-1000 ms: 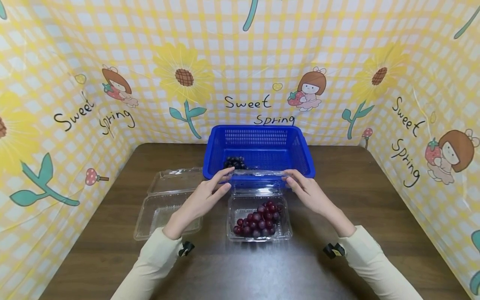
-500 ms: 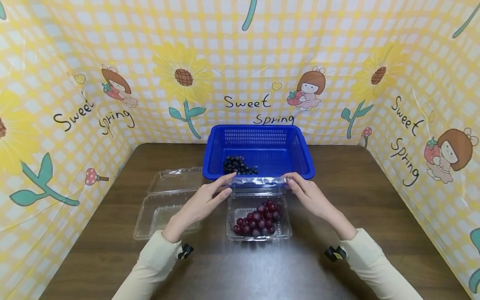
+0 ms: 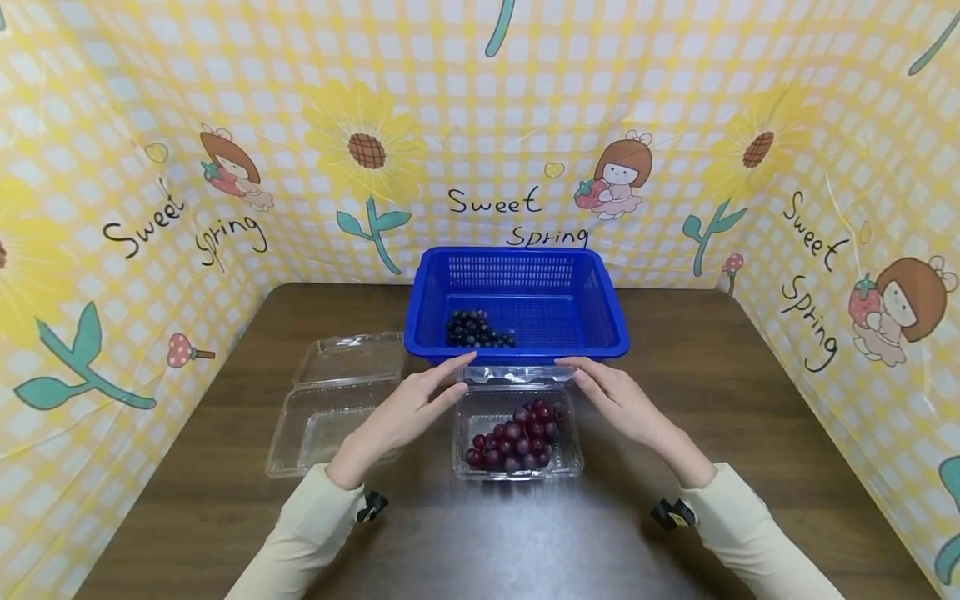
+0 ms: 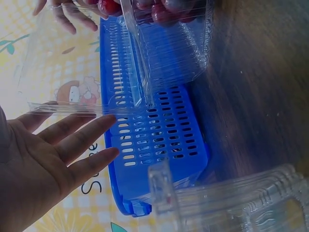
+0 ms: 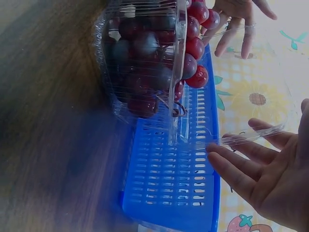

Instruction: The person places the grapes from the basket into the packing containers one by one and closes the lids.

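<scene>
In the head view, a clear plastic clamshell box (image 3: 459, 454) stands at the middle of the table with a bunch of red grapes (image 3: 517, 442) inside. Its hinged lid (image 3: 517, 377) is raised at the far side. My left hand (image 3: 412, 404) touches the lid's left edge with nearly straight fingers. At the lid's right edge, my right hand (image 3: 618, 400) does likewise. Both wrist views show extended fingers (image 4: 79, 142) against the lid's sides, not curled round it. Some grapes (image 5: 195, 48) rise above the box's rim in the right wrist view.
Behind the box, a blue perforated basket (image 3: 517, 252) holds a bunch of dark grapes (image 3: 476, 331) at its left. A second clear clamshell (image 3: 281, 433) lies with its lid back at the left, partly behind my left forearm. A patterned cloth surrounds the wooden table (image 3: 525, 550).
The lid has swung towards me and lower over the box, with both hands moving along with it. More of the dark grapes in the basket now shows.
</scene>
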{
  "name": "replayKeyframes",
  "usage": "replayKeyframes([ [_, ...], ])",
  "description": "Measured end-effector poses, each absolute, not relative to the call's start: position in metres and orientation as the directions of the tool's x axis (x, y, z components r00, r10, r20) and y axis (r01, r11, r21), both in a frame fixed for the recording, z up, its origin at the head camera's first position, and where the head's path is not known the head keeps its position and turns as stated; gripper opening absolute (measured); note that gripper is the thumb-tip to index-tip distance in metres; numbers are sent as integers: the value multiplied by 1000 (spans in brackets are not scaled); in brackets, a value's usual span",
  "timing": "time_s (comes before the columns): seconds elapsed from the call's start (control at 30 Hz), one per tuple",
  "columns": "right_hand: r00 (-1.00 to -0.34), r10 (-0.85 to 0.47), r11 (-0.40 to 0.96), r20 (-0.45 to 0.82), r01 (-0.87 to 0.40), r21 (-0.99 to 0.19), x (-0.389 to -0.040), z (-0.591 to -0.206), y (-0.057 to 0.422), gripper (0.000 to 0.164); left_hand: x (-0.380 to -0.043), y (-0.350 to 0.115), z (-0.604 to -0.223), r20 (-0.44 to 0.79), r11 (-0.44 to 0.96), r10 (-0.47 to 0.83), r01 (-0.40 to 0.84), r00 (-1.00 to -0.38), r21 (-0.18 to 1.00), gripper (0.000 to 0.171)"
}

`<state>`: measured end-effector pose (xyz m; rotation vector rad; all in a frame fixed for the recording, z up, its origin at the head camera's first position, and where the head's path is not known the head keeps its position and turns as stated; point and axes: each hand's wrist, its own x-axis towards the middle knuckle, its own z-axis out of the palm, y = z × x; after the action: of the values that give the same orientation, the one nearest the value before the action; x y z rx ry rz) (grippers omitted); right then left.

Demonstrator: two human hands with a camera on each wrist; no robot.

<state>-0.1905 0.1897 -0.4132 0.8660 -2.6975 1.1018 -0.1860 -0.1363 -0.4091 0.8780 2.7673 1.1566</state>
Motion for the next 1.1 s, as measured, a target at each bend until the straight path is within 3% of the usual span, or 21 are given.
replayKeyframes([
  [0.7,-774,-574,535,268,-602,-593,-181,-422,198,38,-179,-136,-414,158,583,523,487,-838,651,49],
  [1.1,-777,-579,528,247,-589,-612,-173,-428,203,43,-172,-139,-417,136,615,529,489,-837,618,53],
])
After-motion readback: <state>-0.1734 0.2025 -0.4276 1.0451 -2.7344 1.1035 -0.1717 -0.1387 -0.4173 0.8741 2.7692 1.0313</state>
